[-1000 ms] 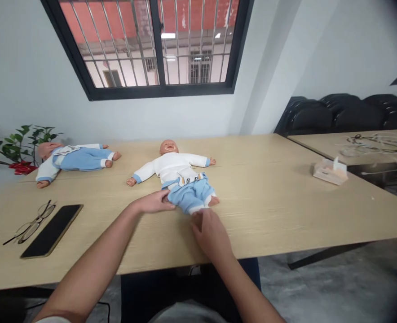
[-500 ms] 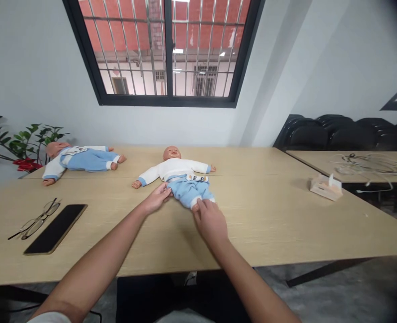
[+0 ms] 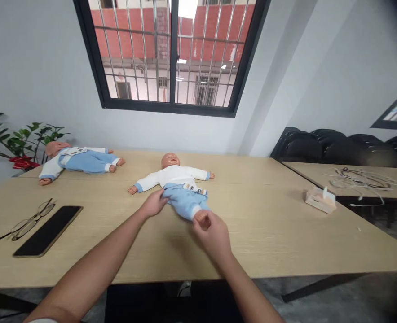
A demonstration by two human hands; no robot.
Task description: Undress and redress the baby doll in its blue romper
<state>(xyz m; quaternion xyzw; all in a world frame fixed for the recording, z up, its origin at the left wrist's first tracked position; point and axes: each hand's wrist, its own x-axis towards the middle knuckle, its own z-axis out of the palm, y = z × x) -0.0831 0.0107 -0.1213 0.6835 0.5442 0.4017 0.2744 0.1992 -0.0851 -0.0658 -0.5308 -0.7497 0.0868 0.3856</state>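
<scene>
A baby doll (image 3: 176, 175) in a white top lies on its back on the table, head toward the wall and arms spread. Its light blue trousers (image 3: 183, 199) are bunched around the hips and legs, with a patterned strip at the waist. At the side of the trousers, my left hand (image 3: 154, 204) is closed on the cloth, its fingertips partly hidden. My right hand (image 3: 215, 231) pinches the doll's foot (image 3: 201, 216), which sticks out of a white cuff. The other foot cannot be made out.
A second doll (image 3: 87, 160) in blue and white lies at the back left, near a potted plant (image 3: 26, 139). Glasses (image 3: 30, 220) and a black phone (image 3: 48, 231) rest at the left. A tissue box (image 3: 320, 199) stands on the right, and cables (image 3: 363, 179) lie on a neighbouring table.
A foot now shows clearly beyond the trouser cuff in my right hand, where mostly the cuff showed before. My left hand stays at the trousers' waist. The view has shifted slightly.
</scene>
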